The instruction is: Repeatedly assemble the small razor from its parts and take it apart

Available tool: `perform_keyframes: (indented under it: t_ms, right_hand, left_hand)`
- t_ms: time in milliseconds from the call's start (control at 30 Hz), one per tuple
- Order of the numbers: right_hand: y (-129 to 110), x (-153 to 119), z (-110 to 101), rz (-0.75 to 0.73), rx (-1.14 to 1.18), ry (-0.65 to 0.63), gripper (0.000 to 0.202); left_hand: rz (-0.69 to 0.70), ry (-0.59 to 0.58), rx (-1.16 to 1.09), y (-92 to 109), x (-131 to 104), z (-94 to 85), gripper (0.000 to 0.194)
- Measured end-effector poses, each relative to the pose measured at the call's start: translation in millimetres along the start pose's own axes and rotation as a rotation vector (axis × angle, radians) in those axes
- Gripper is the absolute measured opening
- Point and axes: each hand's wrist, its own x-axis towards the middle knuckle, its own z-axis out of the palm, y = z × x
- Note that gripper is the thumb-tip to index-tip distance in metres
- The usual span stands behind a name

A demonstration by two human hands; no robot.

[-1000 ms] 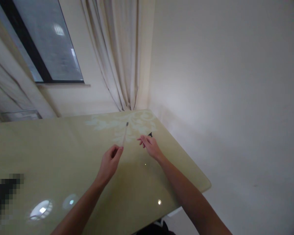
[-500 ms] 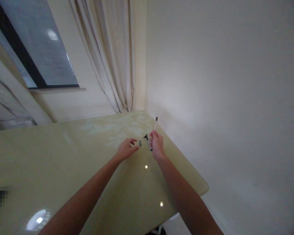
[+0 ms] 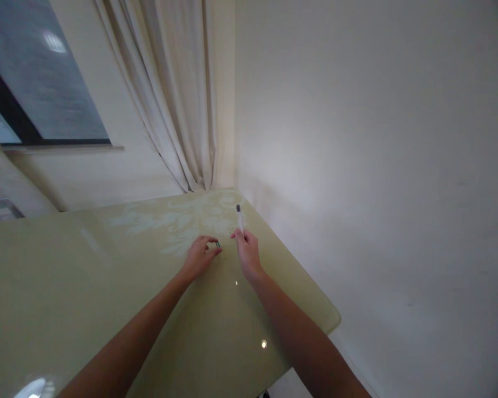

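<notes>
My left hand [image 3: 200, 257] is closed in a pinch above the table, with a small dark green razor cartridge [image 3: 218, 245] between thumb and forefinger. Just to the right, my right hand [image 3: 248, 251] is wrapped round the lower part of a slim whitish stick [image 3: 240, 220] with a dark end; its exact kind is not clear. The stick points up and away from me. No razor shows in the current view, and whether my right hand hides it I cannot tell.
Both forearms reach over a glossy yellow-green table [image 3: 182, 326] with a pale leaf pattern at its far corner. A bare wall [image 3: 357, 166] runs along the table's right side. Beyond the far edge hang a beige curtain [image 3: 182, 99] and a window [image 3: 45, 83].
My left hand has taken hold of the cartridge that lay on the table. The razor seen beside my right hand is out of sight. The view has shifted a little to the right.
</notes>
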Motion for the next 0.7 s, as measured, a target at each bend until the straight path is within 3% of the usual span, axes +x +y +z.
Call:
perform_keyframes:
  t_ms: [100, 267, 400, 700]
  right_hand:
    - [-6.9, -16.5, 12.8, -0.011, -0.014, -0.057, 0.043]
    - [-16.4, -49.4, 40.0, 0.0, -0.007, -0.327, 0.036]
    - [-15.9, -65.8, 49.7, 0.024, 0.079, -0.415, 0.039]
    - [-18.7, -67.6, 40.9, 0.158, 0.133, -0.396, 0.039]
  left_hand:
    - [0.11, 0.185, -0.167, -19.0, -43.3, -20.4, 0.036]
    - [0.112, 0.448, -0.159, -34.5, -101.9, -47.2, 0.037]
    - [0.161, 0.5, -0.142, -22.7, -109.4, -46.0, 0.039]
    - [0.188, 0.441, -0.153, -14.9, -111.6, -36.7, 0.034]
